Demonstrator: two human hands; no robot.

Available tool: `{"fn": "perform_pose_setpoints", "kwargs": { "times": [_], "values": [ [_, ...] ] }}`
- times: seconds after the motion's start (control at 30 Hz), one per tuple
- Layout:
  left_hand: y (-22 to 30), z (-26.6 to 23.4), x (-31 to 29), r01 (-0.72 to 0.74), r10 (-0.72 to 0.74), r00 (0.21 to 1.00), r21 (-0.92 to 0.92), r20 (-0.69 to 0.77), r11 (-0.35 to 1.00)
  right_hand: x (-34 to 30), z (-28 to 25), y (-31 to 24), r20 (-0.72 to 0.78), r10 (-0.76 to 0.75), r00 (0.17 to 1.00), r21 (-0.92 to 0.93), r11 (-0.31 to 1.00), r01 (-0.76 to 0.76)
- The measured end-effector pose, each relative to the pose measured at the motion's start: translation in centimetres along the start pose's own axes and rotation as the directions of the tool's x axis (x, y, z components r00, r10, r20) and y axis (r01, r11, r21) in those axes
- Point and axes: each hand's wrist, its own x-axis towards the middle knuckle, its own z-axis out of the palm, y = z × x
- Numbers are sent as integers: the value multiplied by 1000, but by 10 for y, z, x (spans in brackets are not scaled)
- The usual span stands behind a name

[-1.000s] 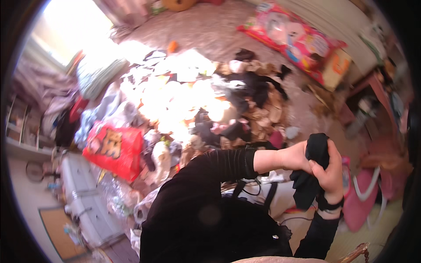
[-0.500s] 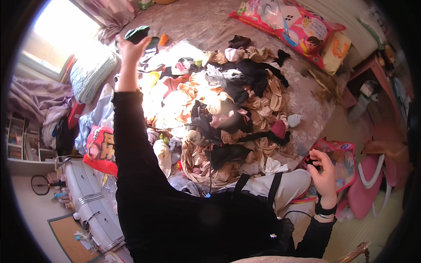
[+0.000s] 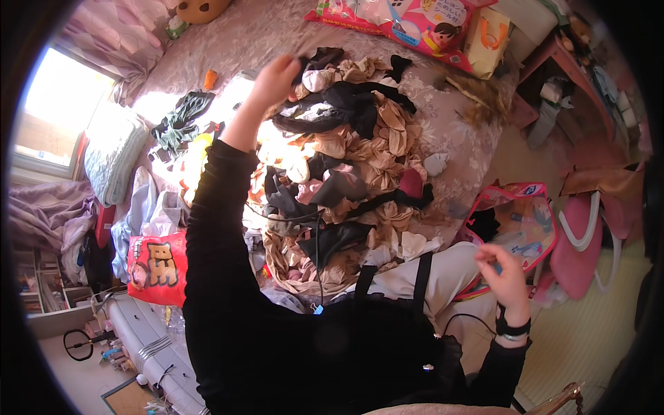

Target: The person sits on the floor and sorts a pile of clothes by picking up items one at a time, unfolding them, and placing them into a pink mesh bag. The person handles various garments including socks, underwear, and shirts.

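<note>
My left hand (image 3: pixel 275 81) reaches over the far part of a heap of socks and hosiery (image 3: pixel 391 128). Its fingertips are at a dark crumpled garment (image 3: pixel 326 57) next to a pale pink balled sock (image 3: pixel 318 80); whether they grip it is hidden. A dark green crumpled garment (image 3: pixel 183 119) lies apart, left of the heap. Over my right knee, my right hand (image 3: pixel 503 277) hovers with loosely bent, parted fingers and holds nothing. Beside it stands a clear pink-edged bag (image 3: pixel 529 225) with a black piece inside.
A pink printed package (image 3: pixel 422 28) and a beige paper bag (image 3: pixel 490 41) lie at the far right. A red printed bag (image 3: pixel 158 268) sits by my left elbow. Folded pale bedding (image 3: pixel 114 149) is near the window. A black cable (image 3: pixel 319 252) runs across the heap toward me.
My left hand has moved right, from the dark green garment to the heap's far part. The green garment now lies spread out at the left. The whole view has shifted; my right hand stays over the knee.
</note>
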Motion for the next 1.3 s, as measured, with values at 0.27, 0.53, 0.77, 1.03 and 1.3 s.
{"fn": "perform_pose_setpoints", "kwargs": {
  "times": [0.27,0.53,0.77,1.03,1.3],
  "values": [
    [284,2,-36,-116,594,686,-742,420,660,129,46,-123,-320,-629,709,288,648,705],
    [246,28,16,-577,771,526,-516,358,633,88,-6,-95,-14,-260,965,828,538,157],
    [88,195,-56,-548,412,790,222,455,806,-55,-162,-74,-329,-239,914,795,453,405],
    [218,288,-108,-346,417,801,-236,431,908,-94,-179,-65,-292,-453,842,537,651,536],
    [324,195,-195,-516,927,367,-847,-84,128,-19,-29,-21,-182,-261,948,53,960,275]
  ]
}}
